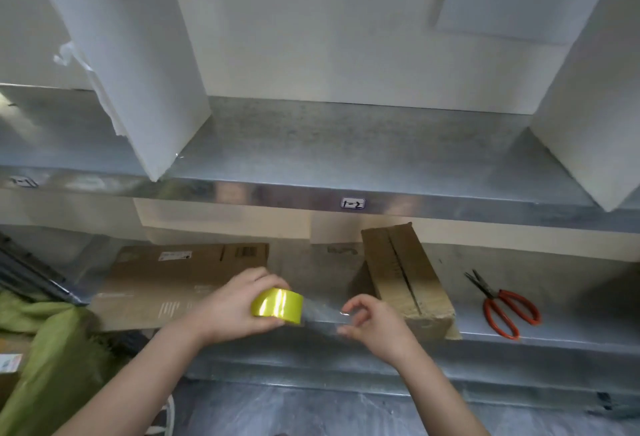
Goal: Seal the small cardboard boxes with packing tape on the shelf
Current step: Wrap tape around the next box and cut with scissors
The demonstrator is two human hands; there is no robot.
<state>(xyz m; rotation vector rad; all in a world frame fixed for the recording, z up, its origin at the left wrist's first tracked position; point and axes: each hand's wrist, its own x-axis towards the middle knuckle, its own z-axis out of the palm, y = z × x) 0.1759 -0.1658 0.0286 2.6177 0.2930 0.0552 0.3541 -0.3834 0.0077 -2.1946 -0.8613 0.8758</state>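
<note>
Tape roll, yellow-green, was held in mid-air just in front of the lower shelf, centre of view. Left hand was wrapped around the roll, fingers over the top and thumb under. A short clear tape strip ran right from the roll to the right hand, whose curled thumb and fingers pinched its free end. The hands were apart, joined only by the strip.

Small cardboard box sat on the lower shelf just right of the right hand, not touched, with a dark open seam along its top. Flat cardboard lay on the same shelf to the left, behind the left hand. Red-handled scissors lay further right, apart from the box. Green cloth was at near left. On the upper shelf stood white boxes; a small label was on its front edge.
</note>
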